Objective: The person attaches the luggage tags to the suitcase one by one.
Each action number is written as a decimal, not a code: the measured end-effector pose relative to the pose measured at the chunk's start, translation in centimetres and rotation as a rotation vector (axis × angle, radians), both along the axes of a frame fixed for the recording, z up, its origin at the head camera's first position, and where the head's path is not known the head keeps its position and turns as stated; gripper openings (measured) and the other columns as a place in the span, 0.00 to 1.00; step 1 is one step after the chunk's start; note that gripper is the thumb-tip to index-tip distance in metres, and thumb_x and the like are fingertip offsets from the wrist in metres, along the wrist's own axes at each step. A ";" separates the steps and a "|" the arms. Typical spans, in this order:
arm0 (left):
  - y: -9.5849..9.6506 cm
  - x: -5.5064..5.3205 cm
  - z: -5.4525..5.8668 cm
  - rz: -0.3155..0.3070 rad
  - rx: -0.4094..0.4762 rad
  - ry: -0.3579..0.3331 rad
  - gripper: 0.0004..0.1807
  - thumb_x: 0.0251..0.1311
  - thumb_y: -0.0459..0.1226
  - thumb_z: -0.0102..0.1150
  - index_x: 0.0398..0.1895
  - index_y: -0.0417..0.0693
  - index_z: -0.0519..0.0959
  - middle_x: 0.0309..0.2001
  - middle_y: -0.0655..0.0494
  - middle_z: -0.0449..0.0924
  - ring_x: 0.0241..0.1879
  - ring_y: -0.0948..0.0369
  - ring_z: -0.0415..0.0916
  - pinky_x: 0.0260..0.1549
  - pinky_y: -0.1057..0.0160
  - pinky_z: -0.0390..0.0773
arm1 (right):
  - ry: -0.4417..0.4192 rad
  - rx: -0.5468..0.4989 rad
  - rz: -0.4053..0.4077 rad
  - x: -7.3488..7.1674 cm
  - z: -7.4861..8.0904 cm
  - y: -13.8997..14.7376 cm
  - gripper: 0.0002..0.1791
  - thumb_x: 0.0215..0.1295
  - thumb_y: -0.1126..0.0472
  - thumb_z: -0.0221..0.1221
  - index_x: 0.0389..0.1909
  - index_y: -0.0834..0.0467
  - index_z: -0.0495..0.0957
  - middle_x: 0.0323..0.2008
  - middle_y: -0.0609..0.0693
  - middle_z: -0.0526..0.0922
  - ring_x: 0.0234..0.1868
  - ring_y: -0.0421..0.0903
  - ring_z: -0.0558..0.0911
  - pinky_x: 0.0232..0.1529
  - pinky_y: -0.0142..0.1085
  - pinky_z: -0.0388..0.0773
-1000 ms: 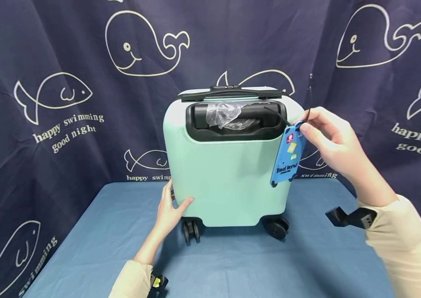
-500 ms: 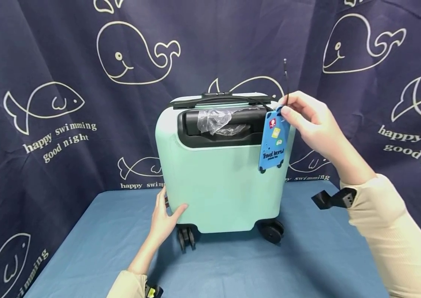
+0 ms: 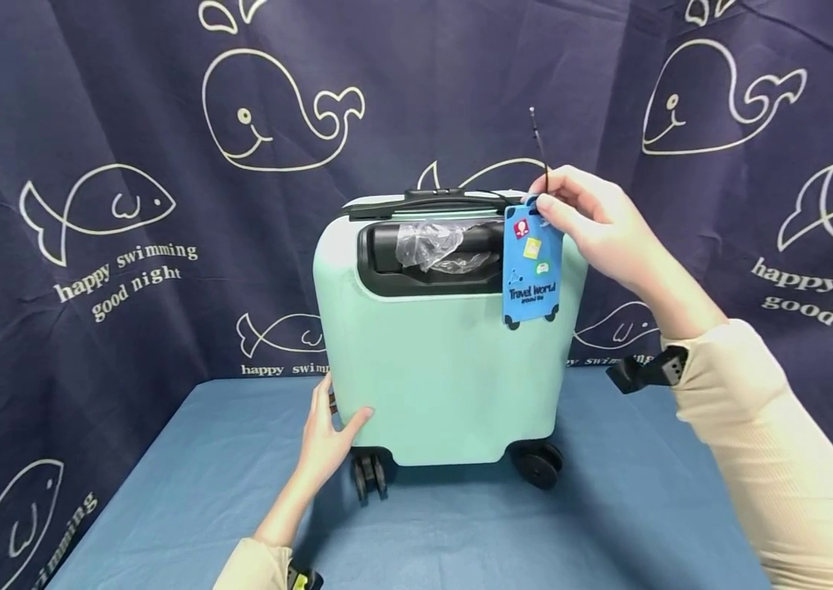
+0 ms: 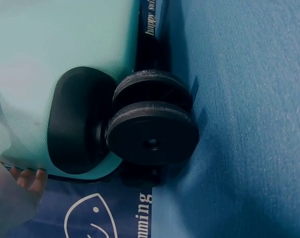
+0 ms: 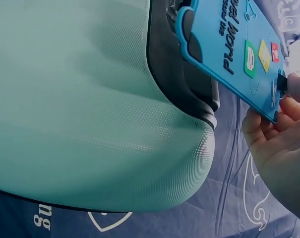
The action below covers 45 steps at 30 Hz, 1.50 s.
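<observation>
- Presently, the mint-green suitcase stands upright on its wheels on the blue tablecloth, in front of the whale-print curtain.
- The right hand pinches the top of the blue luggage tag at the case's upper right corner, fingers closed on it; the tag hangs against the shell.
- The thin black strap sticks up above the fingers with a free end, so by my judgement the tag is not yet fastened. Whether the strap already passes round the black carry handle cannot be told.
- The left hand lies flat on the lower left corner, fingers straight, steadying the case.
- Shell: hard, finely dimpled plastic with rounded corners.
- Tag: flat, rubbery, suitcase-shaped, with raised stickers.
- Handle recess holds crinkled clear plastic film.
- Twin black wheel: matt, hard, dusty rims.
</observation>
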<state>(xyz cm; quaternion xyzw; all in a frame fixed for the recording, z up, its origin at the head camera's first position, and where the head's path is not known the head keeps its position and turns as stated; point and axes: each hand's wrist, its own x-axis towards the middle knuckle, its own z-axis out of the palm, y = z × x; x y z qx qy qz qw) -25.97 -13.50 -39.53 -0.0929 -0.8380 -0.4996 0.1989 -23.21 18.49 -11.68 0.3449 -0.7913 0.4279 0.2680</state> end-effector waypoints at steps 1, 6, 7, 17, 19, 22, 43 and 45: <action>0.0 0.0 0.0 0.000 0.002 0.004 0.45 0.47 0.58 0.56 0.65 0.66 0.45 0.62 0.61 0.54 0.54 0.56 0.64 0.51 0.54 0.67 | -0.001 0.010 -0.008 -0.1 0.1 -0.1 0.05 0.62 0.66 0.48 0.35 0.63 0.70 0.35 0.42 0.74 0.34 0.37 0.73 0.38 0.22 0.66; 0.2 -0.2 -0.1 0.004 0.001 0.024 0.43 0.47 0.57 0.56 0.65 0.68 0.45 0.62 0.62 0.54 0.53 0.56 0.65 0.51 0.54 0.67 | 0.018 0.091 -0.071 -0.8 0.7 -0.8 0.08 0.63 0.64 0.48 0.35 0.65 0.70 0.35 0.42 0.73 0.33 0.36 0.72 0.36 0.22 0.65; 0.2 -0.2 -0.1 0.005 0.001 0.028 0.43 0.47 0.57 0.56 0.65 0.68 0.45 0.62 0.62 0.55 0.53 0.56 0.65 0.51 0.54 0.67 | 0.015 0.103 -0.075 -0.9 0.8 -0.9 0.08 0.63 0.63 0.48 0.35 0.66 0.70 0.35 0.43 0.73 0.32 0.37 0.72 0.36 0.22 0.65; 0.2 -0.1 -0.3 0.022 0.008 0.049 0.43 0.48 0.56 0.56 0.65 0.65 0.46 0.61 0.61 0.56 0.53 0.56 0.65 0.49 0.54 0.68 | -0.035 0.190 -0.084 -2.7 1.5 -2.3 0.10 0.64 0.60 0.47 0.38 0.61 0.73 0.28 0.47 0.75 0.28 0.39 0.72 0.31 0.25 0.67; 0.2 0.0 -0.4 0.026 0.007 0.047 0.43 0.48 0.56 0.56 0.65 0.64 0.46 0.62 0.61 0.56 0.54 0.56 0.65 0.49 0.54 0.68 | -0.046 0.215 -0.090 -3.0 1.6 -2.5 0.10 0.64 0.59 0.47 0.39 0.61 0.73 0.28 0.48 0.75 0.29 0.39 0.72 0.32 0.25 0.67; 0.3 0.0 -0.5 0.024 0.007 0.040 0.44 0.48 0.57 0.56 0.66 0.62 0.46 0.62 0.60 0.55 0.54 0.55 0.64 0.49 0.53 0.68 | -0.077 0.244 -0.089 -3.3 1.6 -2.7 0.11 0.64 0.59 0.47 0.39 0.61 0.73 0.30 0.50 0.74 0.30 0.40 0.71 0.31 0.26 0.66; 0.3 -0.2 -0.3 0.030 0.026 0.047 0.44 0.47 0.56 0.57 0.65 0.61 0.48 0.61 0.59 0.56 0.54 0.55 0.65 0.49 0.50 0.67 | -0.167 0.400 -0.125 -4.3 2.7 -2.5 0.14 0.64 0.55 0.46 0.36 0.61 0.74 0.36 0.50 0.70 0.36 0.42 0.66 0.36 0.29 0.60; 0.3 -0.2 -0.4 0.032 0.030 0.038 0.44 0.47 0.57 0.56 0.66 0.61 0.47 0.62 0.59 0.56 0.54 0.55 0.64 0.49 0.50 0.67 | -0.144 0.429 -0.129 -4.6 2.7 -2.8 0.14 0.64 0.55 0.46 0.32 0.61 0.73 0.34 0.49 0.70 0.35 0.42 0.66 0.35 0.29 0.60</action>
